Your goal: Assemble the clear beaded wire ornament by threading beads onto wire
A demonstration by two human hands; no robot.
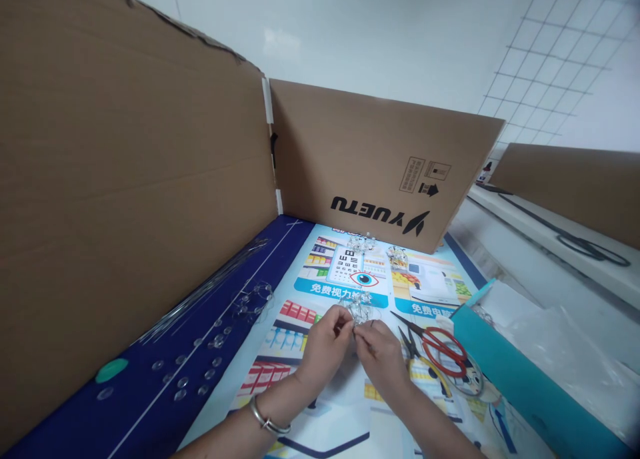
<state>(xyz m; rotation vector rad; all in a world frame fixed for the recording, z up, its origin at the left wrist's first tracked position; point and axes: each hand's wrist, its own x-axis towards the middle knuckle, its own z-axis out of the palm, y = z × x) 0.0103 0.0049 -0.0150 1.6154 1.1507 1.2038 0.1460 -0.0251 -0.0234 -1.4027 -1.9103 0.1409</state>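
My left hand [324, 344] and my right hand [381, 355] meet above the printed sheet, fingertips pinched close together. Between them is a beaded wire piece [357, 305], a small tangle of clear beads and thin wire standing up past the fingers. Its lower end is hidden by the fingertips. To the right of my right hand lie scissors with red handles [444, 351] and pliers with yellow handles [434, 373]. Beside these tools is a round coil [474, 382], partly covered by the scissors.
Two more beaded pieces [362, 244] [397, 256] sit near the back cardboard panel [380, 152]. Loose clear beads [183, 382], a wire loop with beads [254, 300], long thin wires [200, 292] and a green disc [111, 371] lie left. A teal box [540, 372] holds clear plastic.
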